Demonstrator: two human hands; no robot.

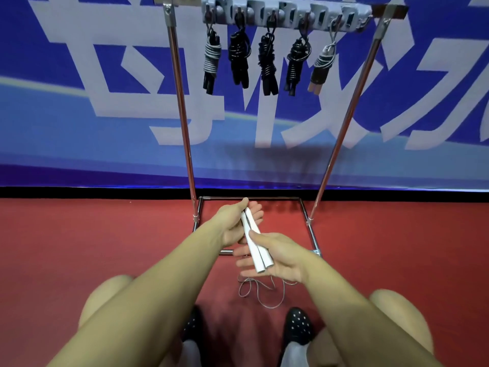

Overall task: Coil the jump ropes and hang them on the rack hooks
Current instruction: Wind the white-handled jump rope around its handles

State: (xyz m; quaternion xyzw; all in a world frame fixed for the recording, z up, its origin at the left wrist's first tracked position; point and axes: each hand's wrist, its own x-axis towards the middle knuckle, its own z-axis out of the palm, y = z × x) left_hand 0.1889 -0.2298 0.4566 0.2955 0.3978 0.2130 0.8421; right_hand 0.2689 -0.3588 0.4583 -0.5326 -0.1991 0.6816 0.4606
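1. The two white handles [254, 241] are held side by side between both hands. The left hand [234, 225] is wrapped around their far ends, with the fingers curled behind them. The right hand [275, 256] cradles the near ends in a half-open palm, with the thumb pressed on top and the fingers spread loosely beneath.

2. The handles appear rigid, smooth and light. A slippery surface is to be expected, so a full wrap around both together is judged safer than a fingertip pinch.

3. The thin grey cord [262, 294] hangs from below the right hand and lies in loose loops on the red floor [79, 247], between the black dotted shoes [297, 325]. It looks limp, light and prone to tangling. It is best gathered near the handles and wound around them under slight tension, so that the turns are kept from springing loose.

4. Beyond the hands stands the metal rack [186, 144], its base frame resting on the floor just ahead.

5. Along the grey hook bar [285, 14] at the top, five coiled ropes [267, 64] are already hung. They are wound tightly around their paired handles, with a loop left over each hook. A similar loop will probably be needed here.

6. Whether a free hook remains cannot be told with certainty.

7. A blue banner [79, 115] with large pale characters fills the background.
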